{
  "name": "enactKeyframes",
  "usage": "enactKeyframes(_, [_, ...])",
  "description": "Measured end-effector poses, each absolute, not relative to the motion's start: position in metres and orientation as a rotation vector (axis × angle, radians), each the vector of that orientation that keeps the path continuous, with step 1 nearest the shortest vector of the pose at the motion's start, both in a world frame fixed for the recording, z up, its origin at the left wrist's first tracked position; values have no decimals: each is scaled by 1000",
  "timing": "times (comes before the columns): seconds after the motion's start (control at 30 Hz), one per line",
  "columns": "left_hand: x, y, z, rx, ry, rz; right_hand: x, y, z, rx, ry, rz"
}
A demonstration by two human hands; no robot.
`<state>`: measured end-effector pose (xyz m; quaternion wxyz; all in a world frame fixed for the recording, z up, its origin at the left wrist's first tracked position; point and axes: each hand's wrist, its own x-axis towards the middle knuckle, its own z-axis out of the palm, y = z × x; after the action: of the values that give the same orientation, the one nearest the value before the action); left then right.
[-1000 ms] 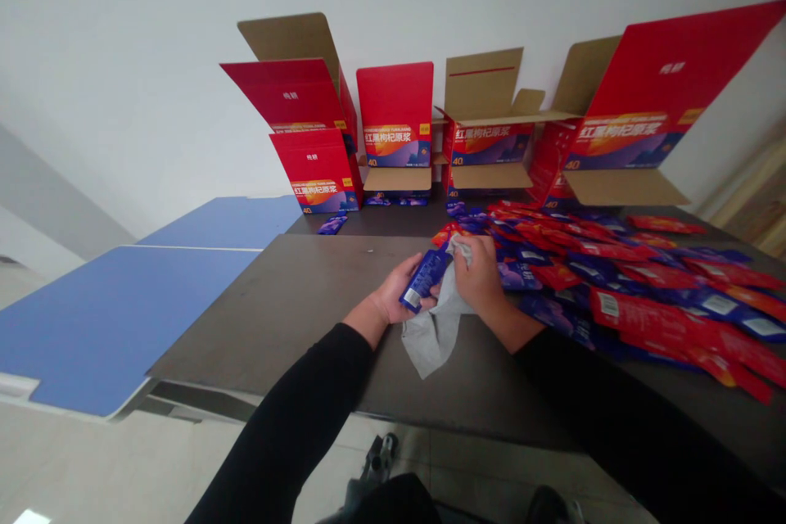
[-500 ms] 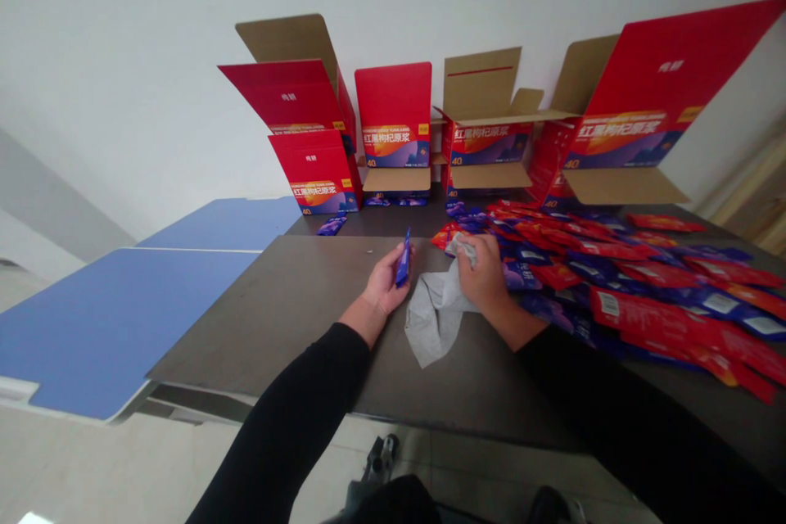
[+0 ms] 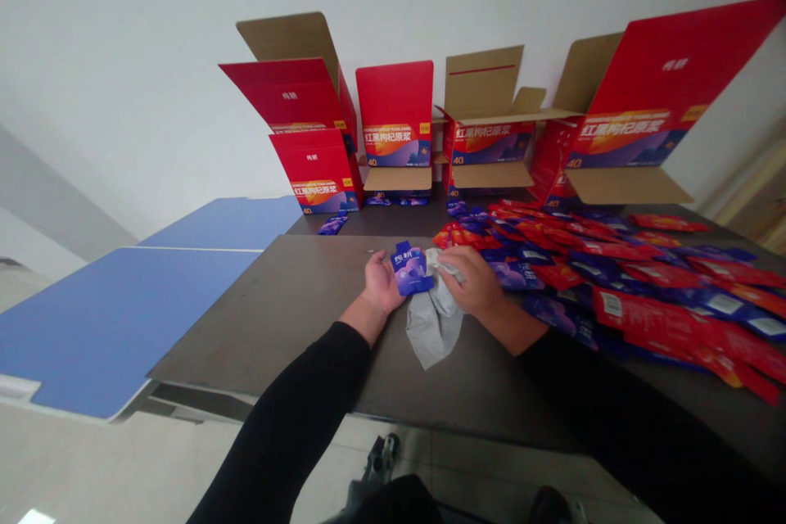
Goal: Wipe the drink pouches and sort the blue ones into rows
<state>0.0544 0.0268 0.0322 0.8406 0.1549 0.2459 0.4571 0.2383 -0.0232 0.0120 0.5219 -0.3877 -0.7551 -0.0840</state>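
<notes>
My left hand (image 3: 381,285) holds a small purple-blue sachet (image 3: 410,269) above the dark table, its printed face turned up toward me. Some of the left fingers are hidden behind the sachet. My right hand (image 3: 474,282) is closed on a crumpled grey cloth (image 3: 435,326), and the bunched top of the cloth touches the sachet's right edge. The rest of the cloth hangs down onto the tabletop. Right of my right hand lies a wide heap of red and purple sachets (image 3: 614,250).
Open red cartons (image 3: 393,110) stand in a row along the back, flaps raised. One loose purple sachet (image 3: 332,225) lies before the left carton (image 3: 316,172). A blue table (image 3: 153,303) adjoins the dark table (image 3: 288,303) on the left.
The sachet in my left hand has turned from edge-on to face-up. My right hand has moved left with the cloth, which now meets the sachet.
</notes>
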Motion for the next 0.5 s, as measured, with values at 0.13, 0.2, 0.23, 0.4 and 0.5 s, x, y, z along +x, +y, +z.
enactKeyframes(0.13, [57, 22, 37, 375, 508, 914, 232, -30, 11, -785, -2075, -181])
enactKeyframes(0.2, [58, 19, 38, 410, 469, 849, 228, -32, 11, -743, -2181, -194])
enactKeyframes(0.23, [59, 17, 39, 427, 441, 820, 227, -33, 11, -735, -2224, -210])
enactKeyframes(0.4, [62, 12, 37, 440, 363, 700, 226, -31, 8, -829, -2218, -263])
enactKeyframes(0.5, [65, 9, 35, 452, 410, 667, 230, -26, 5, -946, -2065, -218])
